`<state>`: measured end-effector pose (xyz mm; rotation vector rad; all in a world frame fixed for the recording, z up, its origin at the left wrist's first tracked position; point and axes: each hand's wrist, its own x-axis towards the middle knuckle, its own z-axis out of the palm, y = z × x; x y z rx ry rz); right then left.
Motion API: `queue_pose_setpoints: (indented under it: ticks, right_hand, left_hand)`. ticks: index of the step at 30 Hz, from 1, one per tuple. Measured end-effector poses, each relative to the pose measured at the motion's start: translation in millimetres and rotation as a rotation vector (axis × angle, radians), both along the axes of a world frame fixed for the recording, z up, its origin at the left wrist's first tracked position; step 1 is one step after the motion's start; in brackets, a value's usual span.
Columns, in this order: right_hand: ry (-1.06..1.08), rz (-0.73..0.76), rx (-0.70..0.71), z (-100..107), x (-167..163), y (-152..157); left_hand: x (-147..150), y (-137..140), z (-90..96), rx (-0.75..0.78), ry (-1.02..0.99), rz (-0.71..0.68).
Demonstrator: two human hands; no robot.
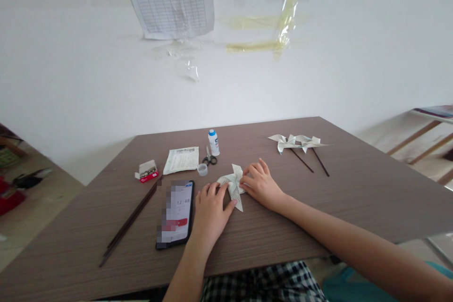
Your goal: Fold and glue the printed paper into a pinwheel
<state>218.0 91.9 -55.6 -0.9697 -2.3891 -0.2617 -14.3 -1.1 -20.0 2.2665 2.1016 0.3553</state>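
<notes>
A folded paper pinwheel with printed text lies on the table between my hands. My left hand rests at its left side, palm down and fingers spread, with the index finger and thumb touching the paper. From the right, my right hand has bent fingers on the pinwheel's edge, its thumb hidden beneath. A phone showing a clock lies just left of my left hand. Beyond the pinwheel are a small clear ring-shaped cap, black-handled scissors and a white bottle with a blue cap.
Two finished-looking pinwheels on dark sticks lie at the back right. Several dark sticks lie at the left, near a small red box and printed paper. The table meets a white wall.
</notes>
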Motion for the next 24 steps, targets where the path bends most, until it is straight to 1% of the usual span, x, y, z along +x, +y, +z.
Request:
queue_pose_setpoints:
  ticks: [5, 8, 12, 19, 24]
  right_hand:
    - [-0.032, 0.068, 0.029, 3.0, 6.4, -0.2]
    - [-0.023, 0.121, 0.020, 6.6, 11.2, -2.1]
    - [-0.004, 0.152, 0.024, 9.8, 15.5, -4.4]
    - [-0.018, 0.138, 0.055, 9.0, 14.1, -5.6]
    - [-0.025, 0.118, 0.083, 5.2, 13.4, -4.4]
  left_hand:
    - [0.2, 0.0, 0.1, 0.004, 0.000, 0.000]
    - [-0.3, 0.5, -1.4, 0.006, 0.008, 0.001]
    - [-0.9, 0.9, -2.8, 0.000, 0.016, 0.000]
    - [-2.1, 1.3, -7.1, 0.029, 0.001, -0.002]
    - [-0.6, 0.8, -2.5, 0.006, 0.002, -0.002]
